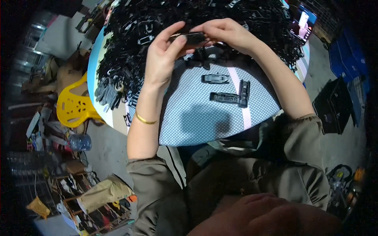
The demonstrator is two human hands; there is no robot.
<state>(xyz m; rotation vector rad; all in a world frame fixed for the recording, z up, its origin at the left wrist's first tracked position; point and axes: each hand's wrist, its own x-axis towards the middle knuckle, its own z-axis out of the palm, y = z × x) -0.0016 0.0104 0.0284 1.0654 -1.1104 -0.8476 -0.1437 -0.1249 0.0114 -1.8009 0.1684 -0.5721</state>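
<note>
Between my two hands, a small black plastic part (193, 38) is held just above the edge of a big heap of black plastic parts (130, 23). My left hand (163, 47) pinches its left end with thumb and fingers. At its right end, the fingers of my right hand (224, 32) are closed on it; some fingertips are hidden behind it. Nearer to me on the cloth-covered round table (189, 90) lie three long black plastic pieces: one alone (215, 78), one flat below it (224, 97), and one upright beside that (244, 93).
A grey glove (106, 93) lies at the heap's left edge. A lit phone (304, 24) stands at the far right. A yellow chair (75, 104) and a clear water bottle (80, 142) are on the left; a black case (334, 104) and blue bins (348, 55) are on the right.
</note>
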